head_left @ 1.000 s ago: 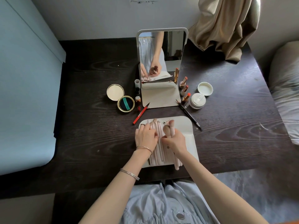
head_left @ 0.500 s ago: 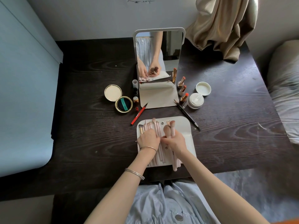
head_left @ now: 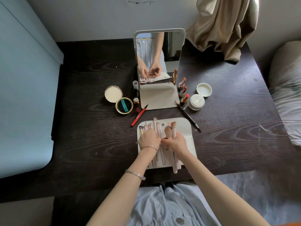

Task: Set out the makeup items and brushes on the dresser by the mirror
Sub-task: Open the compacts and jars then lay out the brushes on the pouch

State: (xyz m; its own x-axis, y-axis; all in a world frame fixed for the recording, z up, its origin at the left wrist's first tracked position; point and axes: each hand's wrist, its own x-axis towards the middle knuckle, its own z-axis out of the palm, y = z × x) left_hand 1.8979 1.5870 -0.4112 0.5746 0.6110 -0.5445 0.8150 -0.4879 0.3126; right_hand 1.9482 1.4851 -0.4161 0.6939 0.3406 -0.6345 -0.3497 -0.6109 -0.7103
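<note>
Dark wood-grain worktop (head_left: 91, 144) seen from above; beige curtain (head_left: 223, 26) is draped onto its far right corner. Standing mirror (head_left: 158, 59) is set at mid-far area, its white base extended toward the near edge.

White brush pouch (head_left: 187, 128) is laid open near the middle of the near edge, pink brushes (head_left: 157, 126) lined up on it, handles pointed at the near edge. Left hand (head_left: 149, 138) is placed flat over the left group of brushes, fingers fairly straight, nothing gripped as far as can be seen. Right hand (head_left: 176, 143) is closed around two fluffy-headed brushes (head_left: 171, 128), heads pointed toward the mirror, handles extended past the pouch's near edge.

Left of the mirror base: open gold compact (head_left: 118, 100), lid and pan side by side; small bottles (head_left: 135, 92) lined up just beside the base; red liner pen (head_left: 140, 115) laid diagonally between compact and pouch.

Right of the base: three uncapped lipsticks (head_left: 183, 90) stood in a row, powder jar (head_left: 196, 101) with puff just beside them, its white lid (head_left: 204, 89) set behind it. Black brow pencil (head_left: 187, 115) is laid diagonally from the base's corner toward the right edge.
</note>
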